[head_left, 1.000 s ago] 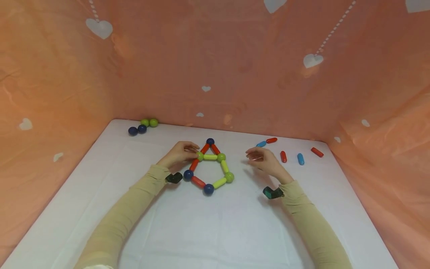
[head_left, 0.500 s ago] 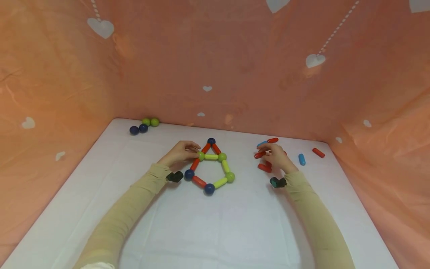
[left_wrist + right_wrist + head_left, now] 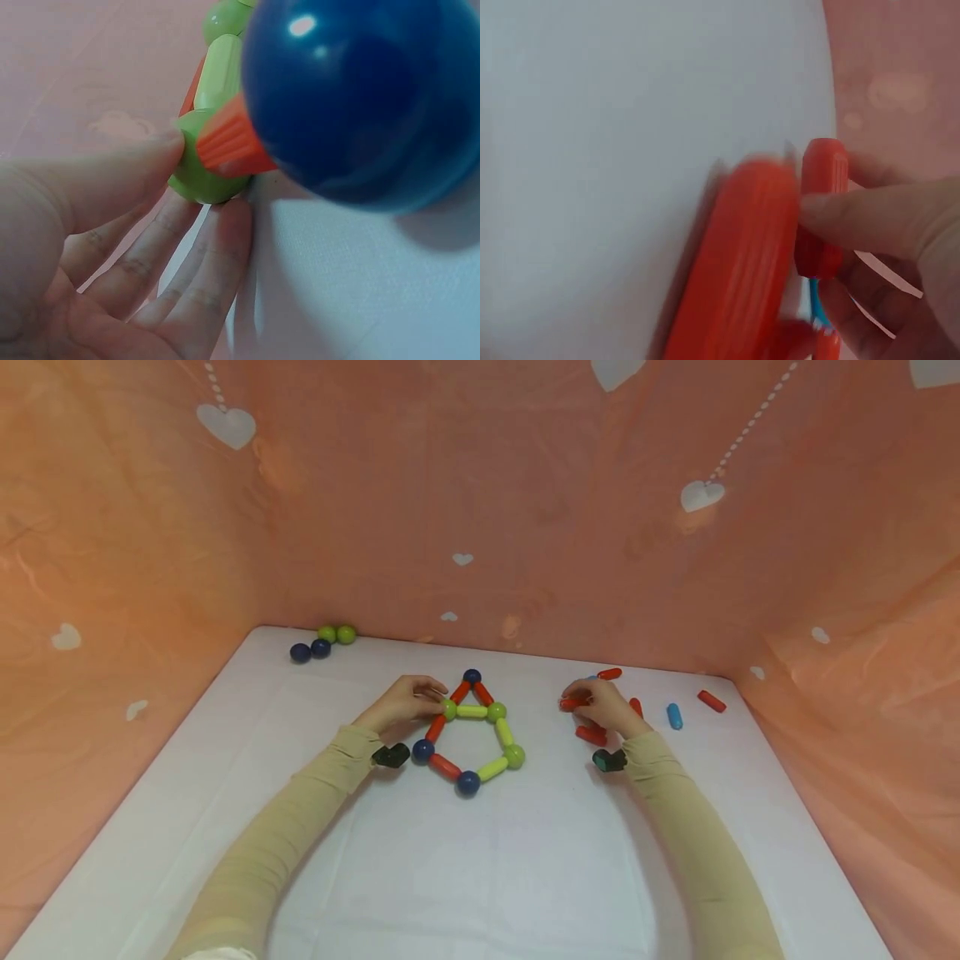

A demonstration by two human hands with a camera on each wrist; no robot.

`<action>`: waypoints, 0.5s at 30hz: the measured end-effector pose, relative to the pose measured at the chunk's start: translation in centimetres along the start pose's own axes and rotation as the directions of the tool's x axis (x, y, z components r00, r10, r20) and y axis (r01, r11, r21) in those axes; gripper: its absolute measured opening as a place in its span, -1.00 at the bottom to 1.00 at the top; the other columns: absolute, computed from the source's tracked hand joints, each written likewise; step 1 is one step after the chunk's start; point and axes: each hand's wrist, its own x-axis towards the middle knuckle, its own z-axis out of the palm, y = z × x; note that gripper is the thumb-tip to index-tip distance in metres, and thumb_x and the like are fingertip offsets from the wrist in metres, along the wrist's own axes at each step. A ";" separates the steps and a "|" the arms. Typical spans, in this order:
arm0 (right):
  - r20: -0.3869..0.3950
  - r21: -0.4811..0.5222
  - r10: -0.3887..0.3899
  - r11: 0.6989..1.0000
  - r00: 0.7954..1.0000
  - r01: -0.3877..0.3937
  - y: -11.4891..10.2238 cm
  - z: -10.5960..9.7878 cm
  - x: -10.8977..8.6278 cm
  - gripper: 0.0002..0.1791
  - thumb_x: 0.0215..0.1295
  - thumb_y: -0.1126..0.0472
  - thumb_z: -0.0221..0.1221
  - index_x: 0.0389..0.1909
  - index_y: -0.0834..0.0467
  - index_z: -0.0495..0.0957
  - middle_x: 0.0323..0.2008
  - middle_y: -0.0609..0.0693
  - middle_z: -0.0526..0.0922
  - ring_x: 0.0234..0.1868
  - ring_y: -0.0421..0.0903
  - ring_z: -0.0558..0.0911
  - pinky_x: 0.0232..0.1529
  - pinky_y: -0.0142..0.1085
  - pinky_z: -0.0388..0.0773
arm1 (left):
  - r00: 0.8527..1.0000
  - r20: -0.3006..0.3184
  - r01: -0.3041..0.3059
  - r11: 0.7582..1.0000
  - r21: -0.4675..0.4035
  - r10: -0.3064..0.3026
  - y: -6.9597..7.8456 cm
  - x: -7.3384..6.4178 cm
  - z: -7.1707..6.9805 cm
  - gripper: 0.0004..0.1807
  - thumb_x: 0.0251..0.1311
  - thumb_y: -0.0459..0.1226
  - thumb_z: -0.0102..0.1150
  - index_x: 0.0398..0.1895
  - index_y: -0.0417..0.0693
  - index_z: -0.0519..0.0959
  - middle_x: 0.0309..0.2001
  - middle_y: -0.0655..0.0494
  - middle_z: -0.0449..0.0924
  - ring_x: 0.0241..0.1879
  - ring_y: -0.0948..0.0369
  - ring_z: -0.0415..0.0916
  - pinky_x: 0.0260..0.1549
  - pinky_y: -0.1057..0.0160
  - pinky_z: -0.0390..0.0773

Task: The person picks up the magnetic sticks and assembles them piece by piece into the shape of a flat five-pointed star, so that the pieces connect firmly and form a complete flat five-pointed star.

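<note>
Near the table's middle lies a figure of red and yellow-green rods joined by balls: a triangle topped by a dark blue ball (image 3: pixel 472 677) over a five-sided ring. My left hand (image 3: pixel 405 700) pinches the green ball (image 3: pixel 199 189) at the figure's left corner between thumb and fingers. A large dark blue ball (image 3: pixel 360 97) fills much of the left wrist view. Over on the right, my right hand (image 3: pixel 606 706) holds a red rod (image 3: pixel 825 169) between thumb and fingers. Just below it lies another red rod (image 3: pixel 739 255), with more rods partly hidden behind the hand.
Two green balls (image 3: pixel 346 634) and two dark blue balls (image 3: pixel 301 652) sit at the table's back left. A blue rod (image 3: pixel 675 717) and a red rod (image 3: pixel 712 701) lie at the right. Another red rod (image 3: pixel 610 673) is near the back edge, before the patterned cloth (image 3: pixel 480 485).
My right hand has gone from above the table to the red rods and now grips one, moved slightly left in the last half second. The left hand stays on the green ball.
</note>
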 end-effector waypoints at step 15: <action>0.066 0.059 -0.155 0.987 0.986 0.151 -4.8 3.3 2.0 -0.73 0.31 0.28 0.32 0.02 0.16 0.70 0.00 0.11 0.74 0.05 0.07 0.60 0.18 -0.04 0.60 | 1.000 -0.008 0.029 1.000 -0.007 -0.029 0.2 0.0 0.1 -0.58 0.30 -0.35 0.29 0.20 -0.26 0.54 0.15 -0.23 0.61 0.10 0.00 0.60 0.06 0.23 0.66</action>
